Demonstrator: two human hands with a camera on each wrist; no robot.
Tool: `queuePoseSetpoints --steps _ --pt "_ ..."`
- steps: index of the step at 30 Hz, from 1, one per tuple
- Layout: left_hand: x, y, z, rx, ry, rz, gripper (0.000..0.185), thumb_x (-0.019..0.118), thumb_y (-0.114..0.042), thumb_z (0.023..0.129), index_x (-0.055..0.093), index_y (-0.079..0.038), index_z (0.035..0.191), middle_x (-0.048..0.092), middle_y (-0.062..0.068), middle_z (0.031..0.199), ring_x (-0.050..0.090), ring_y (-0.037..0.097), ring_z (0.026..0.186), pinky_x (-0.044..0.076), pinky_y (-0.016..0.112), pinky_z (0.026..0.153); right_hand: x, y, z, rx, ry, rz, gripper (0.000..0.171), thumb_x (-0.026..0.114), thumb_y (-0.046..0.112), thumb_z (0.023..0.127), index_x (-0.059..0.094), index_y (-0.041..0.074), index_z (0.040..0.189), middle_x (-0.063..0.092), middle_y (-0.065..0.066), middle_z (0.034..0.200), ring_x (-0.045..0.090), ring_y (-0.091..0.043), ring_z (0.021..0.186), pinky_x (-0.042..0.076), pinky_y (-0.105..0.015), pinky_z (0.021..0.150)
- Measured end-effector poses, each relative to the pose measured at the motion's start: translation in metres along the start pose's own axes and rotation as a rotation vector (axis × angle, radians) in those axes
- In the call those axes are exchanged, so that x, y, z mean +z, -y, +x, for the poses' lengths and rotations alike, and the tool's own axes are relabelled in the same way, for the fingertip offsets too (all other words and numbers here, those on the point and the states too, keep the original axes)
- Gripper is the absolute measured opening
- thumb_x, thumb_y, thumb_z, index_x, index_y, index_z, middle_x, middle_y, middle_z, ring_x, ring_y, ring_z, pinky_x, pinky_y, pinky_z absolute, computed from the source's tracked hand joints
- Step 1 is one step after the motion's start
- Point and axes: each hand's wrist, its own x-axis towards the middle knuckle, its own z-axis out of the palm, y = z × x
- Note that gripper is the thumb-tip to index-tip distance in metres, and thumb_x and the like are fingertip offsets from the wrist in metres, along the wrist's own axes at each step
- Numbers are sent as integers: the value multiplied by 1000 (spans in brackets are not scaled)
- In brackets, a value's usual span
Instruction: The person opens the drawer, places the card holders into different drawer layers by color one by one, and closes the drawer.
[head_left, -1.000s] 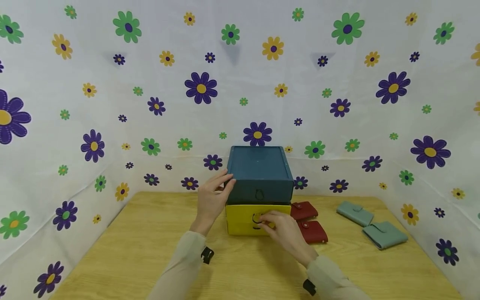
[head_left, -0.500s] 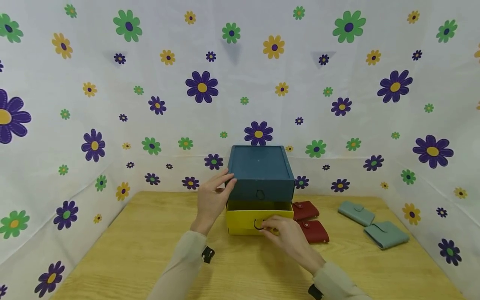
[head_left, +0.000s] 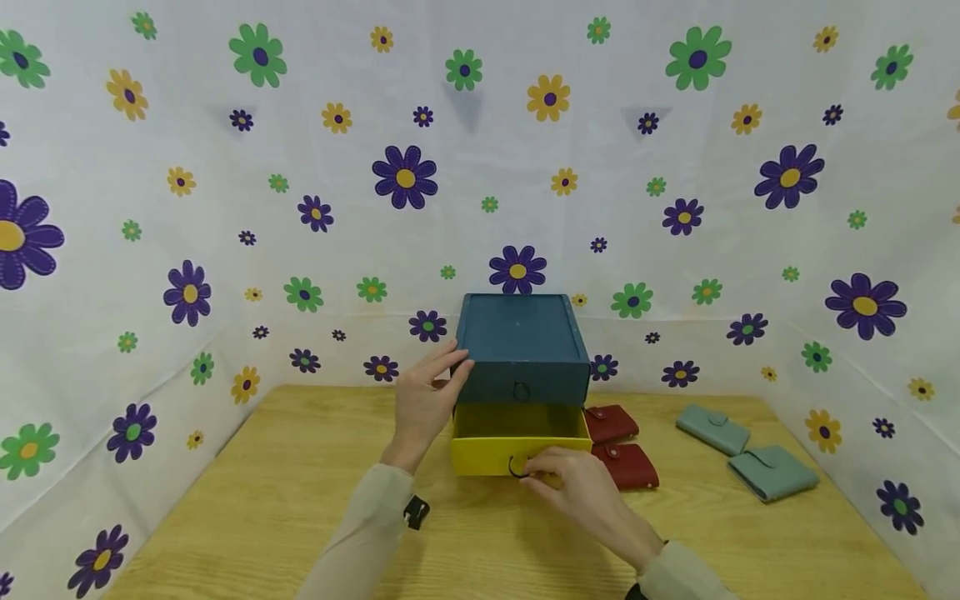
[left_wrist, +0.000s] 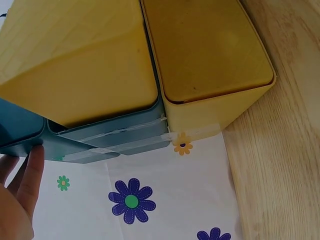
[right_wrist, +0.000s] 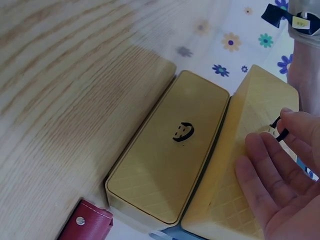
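Observation:
A small chest stands at the back middle of the wooden table. Its teal upper part is closed. Its yellow lower drawer is pulled out, and what shows of its inside is bare. My left hand rests with straight fingers on the teal part's left top corner; the left wrist view shows its fingers against the teal edge. My right hand pinches the black ring handle on the yellow drawer front. In the right wrist view my fingertips hold that ring.
Two red wallets lie just right of the chest, close to the drawer's side. Two grey-green wallets lie farther right. Flowered cloth walls enclose the table on three sides.
The yellow drawer has slid out toward me as my right hand drew back on its ring. My left hand has stayed on the teal part.

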Motion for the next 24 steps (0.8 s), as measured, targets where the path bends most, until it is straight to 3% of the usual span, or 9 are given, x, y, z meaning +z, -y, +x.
queuePoseSetpoints --steps 16,24 --pt "0 3 -3 9 -13 6 24 74 -20 88 76 -7 109 68 13 124 69 25 108 59 24 66 -7 12 -14 -36 32 31 8 77 24 85 78 20 92 73 11 86 62 4 72 53 -18 65" --pt "1 3 0 8 -2 7 25 72 -22 90 75 -9 111 68 11 125 69 24 109 60 26 67 -9 14 -18 -54 7 18 8 78 22 83 78 19 90 73 11 84 63 0 71 54 -18 63"
